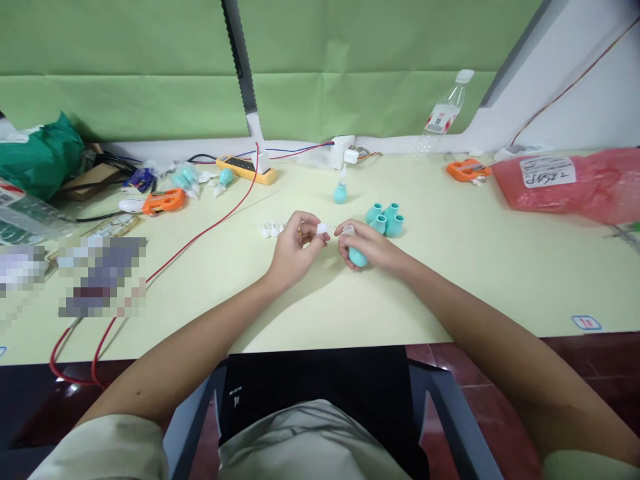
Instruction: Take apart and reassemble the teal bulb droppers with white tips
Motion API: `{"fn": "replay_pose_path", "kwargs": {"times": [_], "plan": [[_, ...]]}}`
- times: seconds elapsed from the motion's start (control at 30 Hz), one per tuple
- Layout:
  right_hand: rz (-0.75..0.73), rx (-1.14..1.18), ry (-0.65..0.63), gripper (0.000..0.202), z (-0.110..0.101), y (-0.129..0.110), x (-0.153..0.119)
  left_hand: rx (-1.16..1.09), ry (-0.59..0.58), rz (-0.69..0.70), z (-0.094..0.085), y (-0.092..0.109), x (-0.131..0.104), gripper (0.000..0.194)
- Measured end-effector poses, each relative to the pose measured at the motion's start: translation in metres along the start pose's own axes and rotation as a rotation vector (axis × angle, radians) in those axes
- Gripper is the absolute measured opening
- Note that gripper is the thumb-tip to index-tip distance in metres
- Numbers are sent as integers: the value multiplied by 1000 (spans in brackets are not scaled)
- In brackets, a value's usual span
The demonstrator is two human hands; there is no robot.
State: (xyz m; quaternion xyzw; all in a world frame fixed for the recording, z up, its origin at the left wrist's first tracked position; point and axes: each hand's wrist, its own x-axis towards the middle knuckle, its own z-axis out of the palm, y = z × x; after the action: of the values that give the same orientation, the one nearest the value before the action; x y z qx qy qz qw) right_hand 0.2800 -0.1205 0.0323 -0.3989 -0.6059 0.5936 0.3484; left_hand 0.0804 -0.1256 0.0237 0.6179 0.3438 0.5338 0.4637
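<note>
My left hand [295, 247] pinches a small white cap-like piece [323, 229] between thumb and fingers. Close to its right, my right hand [367, 242] is wrapped round a teal bulb-shaped piece [357, 257] with a whitish, translucent part at its top. The two hands are a small gap apart above the table. Several teal bulb pieces with open necks [395, 225] stand in a cluster just behind my right hand. Farther back, one teal bulb [341, 193] stands upright with a white top. Small white pieces [267, 232] lie in a row beside my left hand.
A red cable [200, 235] crosses the table [310, 327] on the left. Orange tools [165, 201] lie left and right. At the back are a yellow meter-like device [246, 170], a white socket [342, 152] and a clear bottle [444, 115]. A red bag [565, 187] lies right.
</note>
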Motion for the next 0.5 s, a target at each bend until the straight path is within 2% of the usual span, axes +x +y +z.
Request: {"fn": "replay_pose_path", "kwargs": {"times": [0.13, 0.27, 0.5], "plan": [[-16, 42, -20, 30, -3, 2, 0, 64, -10, 2, 0, 0, 1, 19], [-128, -117, -36, 38, -5, 4, -3, 79, -17, 46, -1, -3, 4, 17], [-343, -464, 122, 36, -4, 4, -3, 143, -77, 74, -2, -4, 4, 22]]}}
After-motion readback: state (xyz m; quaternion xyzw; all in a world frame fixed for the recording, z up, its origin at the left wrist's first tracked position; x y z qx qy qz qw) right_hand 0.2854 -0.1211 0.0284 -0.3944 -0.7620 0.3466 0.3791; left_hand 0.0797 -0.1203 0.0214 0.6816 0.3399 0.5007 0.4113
